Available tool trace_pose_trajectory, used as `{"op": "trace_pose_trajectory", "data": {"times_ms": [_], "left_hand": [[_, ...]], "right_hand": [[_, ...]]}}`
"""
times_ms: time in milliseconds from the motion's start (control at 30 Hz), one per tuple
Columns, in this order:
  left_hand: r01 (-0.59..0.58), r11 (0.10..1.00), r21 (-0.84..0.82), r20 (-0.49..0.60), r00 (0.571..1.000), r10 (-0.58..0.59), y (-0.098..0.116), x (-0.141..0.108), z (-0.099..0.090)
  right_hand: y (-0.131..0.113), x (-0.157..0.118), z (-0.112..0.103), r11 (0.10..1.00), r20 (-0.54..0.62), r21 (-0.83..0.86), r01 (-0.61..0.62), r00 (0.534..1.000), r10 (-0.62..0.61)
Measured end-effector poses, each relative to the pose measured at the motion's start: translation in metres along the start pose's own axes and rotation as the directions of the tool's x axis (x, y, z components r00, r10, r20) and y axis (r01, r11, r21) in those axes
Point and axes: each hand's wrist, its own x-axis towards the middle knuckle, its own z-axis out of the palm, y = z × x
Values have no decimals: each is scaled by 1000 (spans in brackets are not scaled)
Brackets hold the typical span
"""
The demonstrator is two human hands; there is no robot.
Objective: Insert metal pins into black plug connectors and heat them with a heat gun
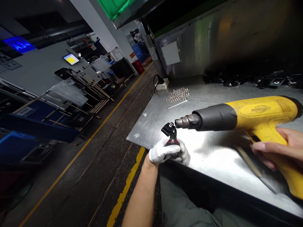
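Observation:
My left hand (168, 152), in a white glove, is closed around the handles of a pair of pliers (173, 136). In the jaws of the pliers sits a small black part (167, 129) with a shiny metal piece at its top. My bare right hand (281, 148) grips the handle of a yellow heat gun (262, 110), one finger by the trigger. The metal nozzle of the heat gun points left, very close to the black part. Below the heat gun, a tool with a pale handle (248, 160) lies on the metal table (203, 167).
Many small metal pieces (178, 94) lie grouped at the back of the table, beside a thin metal rod (177, 104). A white power strip (162, 84) with a black plug stands at the back left corner. Black parts (236, 80) line the back right.

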Motion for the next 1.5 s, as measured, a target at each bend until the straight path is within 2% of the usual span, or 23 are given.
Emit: {"op": "trace_pose_trajectory", "data": {"times_ms": [333, 933, 1133, 1500], "left_hand": [[-18, 1000, 10, 8, 1000, 18, 0, 1, 3], [-18, 999, 37, -23, 1000, 19, 0, 1, 5], [-27, 999, 39, -36, 999, 29, 1, 0, 6], [-55, 998, 33, -90, 994, 58, -2, 1, 11]], "right_hand": [[4, 1, 0, 994, -20, 67, -85, 996, 86], [8, 3, -2, 1000, -5, -22, 3, 1000, -3], [21, 4, -6, 997, -10, 26, -67, 998, 67], [9, 5, -1, 1000, -14, 5, 8, 1000, -8]]}}
